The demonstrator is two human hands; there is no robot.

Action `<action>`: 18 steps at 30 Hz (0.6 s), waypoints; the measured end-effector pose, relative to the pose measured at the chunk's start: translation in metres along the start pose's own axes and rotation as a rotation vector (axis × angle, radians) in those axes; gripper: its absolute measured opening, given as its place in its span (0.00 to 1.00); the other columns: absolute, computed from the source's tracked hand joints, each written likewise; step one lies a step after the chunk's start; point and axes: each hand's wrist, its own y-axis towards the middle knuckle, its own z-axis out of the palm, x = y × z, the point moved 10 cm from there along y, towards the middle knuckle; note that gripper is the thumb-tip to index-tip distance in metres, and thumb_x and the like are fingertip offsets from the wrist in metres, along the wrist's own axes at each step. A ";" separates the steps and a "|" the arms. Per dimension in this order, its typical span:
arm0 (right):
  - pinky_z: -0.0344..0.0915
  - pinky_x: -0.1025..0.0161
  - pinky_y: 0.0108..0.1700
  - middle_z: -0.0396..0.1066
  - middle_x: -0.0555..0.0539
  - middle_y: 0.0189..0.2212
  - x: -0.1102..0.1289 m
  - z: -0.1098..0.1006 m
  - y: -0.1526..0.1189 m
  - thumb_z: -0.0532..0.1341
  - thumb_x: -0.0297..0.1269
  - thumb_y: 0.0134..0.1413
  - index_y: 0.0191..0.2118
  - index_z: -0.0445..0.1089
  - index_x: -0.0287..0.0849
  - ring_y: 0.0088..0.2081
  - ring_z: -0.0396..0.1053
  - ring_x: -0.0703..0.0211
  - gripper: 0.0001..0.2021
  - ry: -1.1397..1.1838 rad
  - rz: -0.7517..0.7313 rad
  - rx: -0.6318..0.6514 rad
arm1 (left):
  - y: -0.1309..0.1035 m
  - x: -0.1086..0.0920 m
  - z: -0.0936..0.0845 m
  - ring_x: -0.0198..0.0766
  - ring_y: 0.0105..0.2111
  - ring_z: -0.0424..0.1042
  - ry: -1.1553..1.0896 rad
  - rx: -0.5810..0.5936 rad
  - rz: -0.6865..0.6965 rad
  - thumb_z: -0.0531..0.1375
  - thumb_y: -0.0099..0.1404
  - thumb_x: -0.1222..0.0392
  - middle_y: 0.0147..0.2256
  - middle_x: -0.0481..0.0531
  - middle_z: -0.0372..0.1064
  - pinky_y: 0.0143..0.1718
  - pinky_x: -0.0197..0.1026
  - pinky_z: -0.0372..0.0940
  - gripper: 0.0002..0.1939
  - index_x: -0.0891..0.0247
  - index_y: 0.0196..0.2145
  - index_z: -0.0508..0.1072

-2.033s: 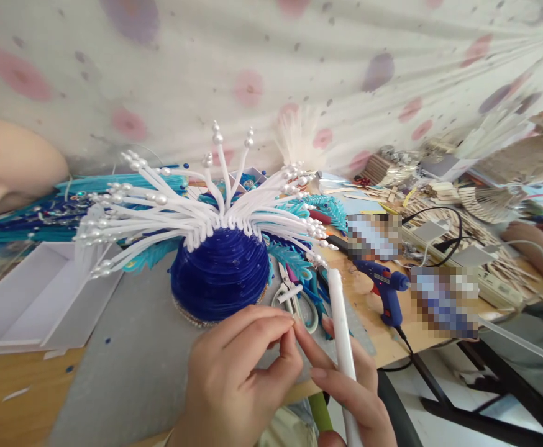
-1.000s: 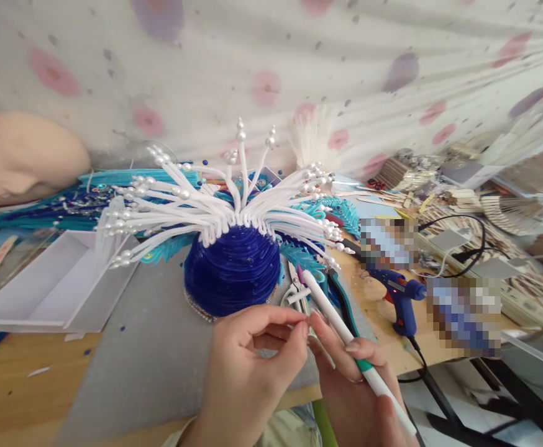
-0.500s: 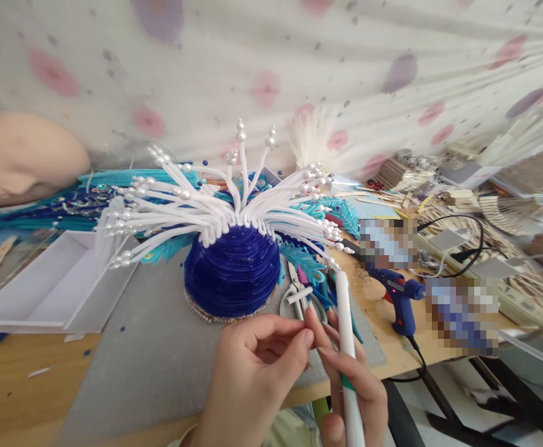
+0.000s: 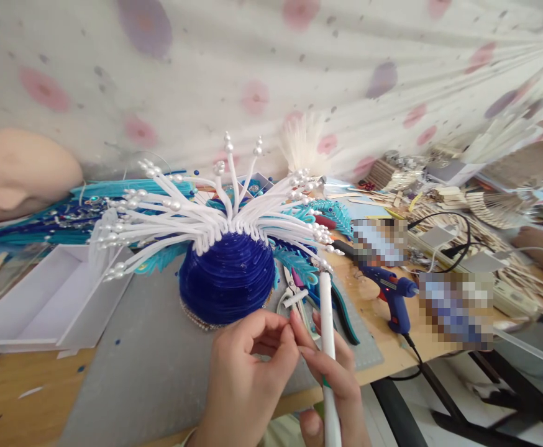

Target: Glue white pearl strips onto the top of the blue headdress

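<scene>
My left hand (image 4: 253, 372) is closed, thumb and forefinger pinched; anything between the tips is too small to make out. My right hand (image 4: 343, 382) grips a white pen-shaped stick (image 4: 328, 329) with a green band, held upright, and its fingertips meet those of my left hand. Just beyond stands a dark blue domed headpiece (image 4: 227, 282) with a beaded rim. White cords (image 4: 173, 214) tipped with pearly beads fan out from its top. Scissors (image 4: 294, 292) with a short white piece on them lie right of the dome, beside dark-handled pliers (image 4: 345, 313).
A grey cutting mat (image 4: 145, 360) lies under the headpiece. To the left are an open white box (image 4: 52, 304) and a mannequin head (image 4: 20, 177). A blue glue gun (image 4: 395, 295) with a cord stands at right, before piled wooden sticks (image 4: 495, 254). Another person's hand (image 4: 537, 245) shows far right.
The view has shifted slightly, so the headpiece and table appear lower and further left. Both hands keep the same pinch and grip; the white stick is still in my right hand.
</scene>
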 end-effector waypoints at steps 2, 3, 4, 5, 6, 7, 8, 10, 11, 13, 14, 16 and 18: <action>0.64 0.34 0.62 0.64 0.42 0.67 0.004 -0.004 0.002 0.62 0.56 0.62 0.60 0.63 0.53 0.69 0.58 0.36 0.25 0.020 0.009 0.006 | 0.001 -0.001 0.002 0.34 0.22 0.77 0.013 0.039 0.035 0.61 0.60 0.65 0.24 0.45 0.79 0.25 0.30 0.72 0.07 0.60 0.26 0.79; 0.67 0.34 0.60 0.64 0.42 0.67 0.006 -0.006 0.004 0.63 0.57 0.61 0.60 0.64 0.54 0.67 0.61 0.35 0.26 0.029 0.004 0.004 | 0.002 0.000 0.003 0.34 0.22 0.78 0.009 0.062 0.043 0.61 0.61 0.64 0.25 0.46 0.80 0.25 0.30 0.72 0.07 0.61 0.28 0.80; 0.69 0.35 0.58 0.64 0.42 0.67 0.008 -0.008 0.005 0.64 0.57 0.60 0.60 0.64 0.54 0.65 0.64 0.35 0.26 0.038 -0.001 0.000 | 0.002 0.001 0.004 0.35 0.23 0.79 -0.002 0.089 0.043 0.61 0.61 0.64 0.26 0.47 0.81 0.25 0.31 0.73 0.07 0.61 0.29 0.80; 0.71 0.35 0.57 0.64 0.42 0.67 0.009 -0.010 0.007 0.64 0.57 0.60 0.59 0.64 0.55 0.64 0.66 0.35 0.26 0.043 -0.006 -0.003 | 0.003 0.003 0.006 0.36 0.24 0.80 -0.017 0.115 0.038 0.61 0.62 0.63 0.27 0.48 0.81 0.26 0.31 0.74 0.07 0.61 0.31 0.81; 0.71 0.35 0.56 0.64 0.42 0.67 0.010 -0.011 0.008 0.64 0.57 0.60 0.59 0.64 0.55 0.64 0.66 0.35 0.26 0.041 -0.009 -0.004 | 0.003 0.004 0.007 0.37 0.24 0.80 -0.032 0.137 0.032 0.61 0.63 0.63 0.27 0.49 0.82 0.26 0.32 0.74 0.08 0.61 0.32 0.81; 0.71 0.35 0.56 0.65 0.42 0.66 0.010 -0.011 0.008 0.64 0.56 0.60 0.59 0.64 0.55 0.64 0.65 0.35 0.25 0.034 -0.010 -0.002 | 0.003 0.006 0.007 0.37 0.25 0.80 -0.042 0.153 0.025 0.61 0.64 0.63 0.28 0.49 0.82 0.27 0.32 0.74 0.08 0.61 0.32 0.82; 0.70 0.35 0.57 0.65 0.43 0.66 0.011 -0.011 0.008 0.64 0.56 0.61 0.59 0.64 0.55 0.66 0.63 0.35 0.25 0.027 -0.011 0.001 | 0.003 0.006 0.007 0.37 0.25 0.81 -0.045 0.162 0.024 0.61 0.64 0.63 0.28 0.49 0.82 0.27 0.32 0.74 0.08 0.61 0.32 0.81; 0.69 0.36 0.59 0.64 0.43 0.67 0.013 -0.010 0.008 0.62 0.56 0.62 0.60 0.64 0.54 0.67 0.61 0.38 0.25 0.016 -0.011 0.006 | 0.003 0.005 0.008 0.36 0.24 0.80 -0.024 0.174 0.048 0.61 0.64 0.64 0.27 0.48 0.81 0.26 0.31 0.74 0.08 0.61 0.32 0.81; 0.68 0.38 0.60 0.63 0.44 0.67 0.013 -0.009 0.007 0.61 0.57 0.63 0.60 0.64 0.54 0.68 0.61 0.40 0.25 0.013 -0.010 0.007 | 0.003 0.004 0.007 0.36 0.24 0.80 0.002 0.165 0.070 0.61 0.64 0.65 0.26 0.48 0.81 0.26 0.30 0.74 0.08 0.61 0.31 0.81; 0.66 0.40 0.62 0.63 0.44 0.68 0.014 -0.008 0.005 0.60 0.58 0.64 0.60 0.64 0.53 0.68 0.60 0.42 0.24 0.004 -0.002 0.009 | 0.003 -0.001 0.004 0.34 0.23 0.79 0.074 0.131 0.134 0.60 0.63 0.67 0.26 0.46 0.80 0.26 0.29 0.73 0.08 0.61 0.30 0.80; 0.65 0.39 0.63 0.63 0.44 0.68 0.014 -0.007 0.004 0.59 0.58 0.64 0.60 0.65 0.52 0.68 0.59 0.42 0.25 0.000 0.002 0.011 | 0.002 -0.004 0.003 0.33 0.23 0.78 0.112 0.107 0.175 0.60 0.62 0.68 0.25 0.46 0.80 0.26 0.29 0.73 0.08 0.61 0.29 0.79; 0.64 0.39 0.64 0.63 0.43 0.68 0.011 -0.006 0.002 0.59 0.60 0.64 0.58 0.65 0.51 0.69 0.58 0.41 0.25 0.013 0.004 0.008 | 0.002 -0.009 0.001 0.31 0.22 0.77 0.164 0.071 0.242 0.60 0.62 0.69 0.25 0.45 0.79 0.26 0.28 0.72 0.08 0.61 0.28 0.77; 0.65 0.39 0.63 0.62 0.42 0.68 0.003 -0.005 -0.001 0.58 0.61 0.64 0.57 0.66 0.51 0.68 0.60 0.41 0.25 0.068 0.005 -0.008 | 0.002 -0.012 0.002 0.31 0.22 0.77 0.181 0.066 0.274 0.59 0.62 0.70 0.25 0.44 0.78 0.26 0.28 0.71 0.08 0.61 0.28 0.77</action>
